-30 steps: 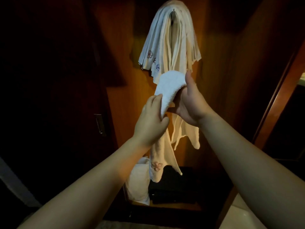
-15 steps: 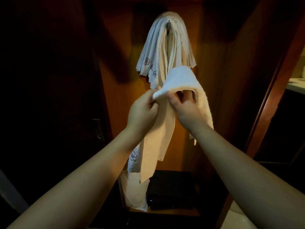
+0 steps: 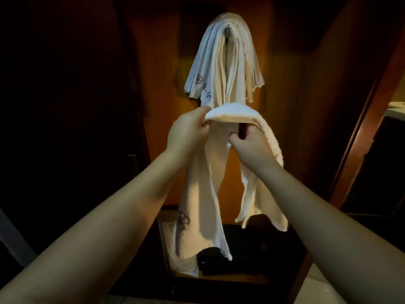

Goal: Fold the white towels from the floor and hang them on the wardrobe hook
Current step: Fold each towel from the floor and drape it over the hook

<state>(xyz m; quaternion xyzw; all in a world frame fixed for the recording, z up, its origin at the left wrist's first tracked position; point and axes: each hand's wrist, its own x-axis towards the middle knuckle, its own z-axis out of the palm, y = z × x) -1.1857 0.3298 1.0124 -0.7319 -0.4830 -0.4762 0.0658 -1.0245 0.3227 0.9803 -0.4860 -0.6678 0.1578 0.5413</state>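
I hold a white towel (image 3: 236, 110) up in front of the wardrobe, folded over so its two ends hang down. My left hand (image 3: 187, 133) pinches the left end of the fold. Under the fold my right hand (image 3: 252, 144) is curled, and the towel drapes over it and down past my wrist. One hanging end carries a small flower embroidery (image 3: 184, 220). Above, several folded white towels (image 3: 225, 64) hang from the wardrobe hook (image 3: 228, 25), some with flower embroidery.
The wooden back panel of the wardrobe (image 3: 166, 88) is lit orange behind the towels. A dark object (image 3: 230, 260) lies on the wardrobe floor, with another white cloth (image 3: 186, 266) beside it. A door frame (image 3: 359, 132) stands at the right.
The fold of the towel has spread wider between my hands and the ends hang further apart. My right hand has moved right under the fold, and my view has tilted down a little.
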